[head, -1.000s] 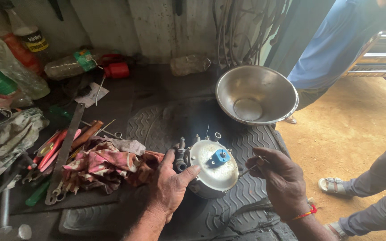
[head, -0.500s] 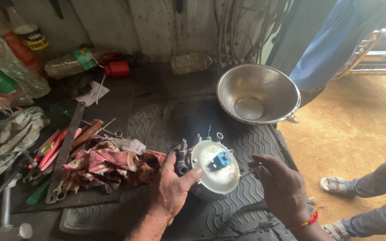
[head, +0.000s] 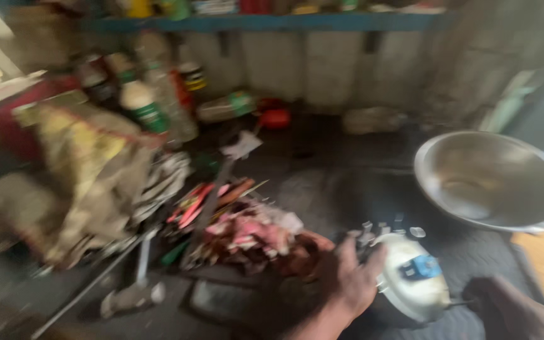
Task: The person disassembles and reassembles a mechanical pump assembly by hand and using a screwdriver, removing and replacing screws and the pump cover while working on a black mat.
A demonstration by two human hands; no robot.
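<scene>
The frame is motion-blurred. My left hand (head: 346,282) grips the left side of a round white part (head: 410,286) with a blue connector on top, which rests on the dark rubber mat (head: 322,195). My right hand (head: 508,308) is at the bottom right, just beside the part's right edge; a thin dark tool seems to run from it to the part, but the blur hides the grip. A red and white rag (head: 253,236) lies just left of my left hand.
A steel bowl (head: 492,179) sits at the right. Red-handled tools (head: 196,201) lie by the rag. Bottles (head: 146,104) and a crumpled bag (head: 89,164) crowd the left. A hammer (head: 130,293) lies at the lower left. A shelf runs along the back wall.
The camera has swung left, so the bowl and part now sit at the right and more of the cluttered left side shows. Both hands stay at the white part.
</scene>
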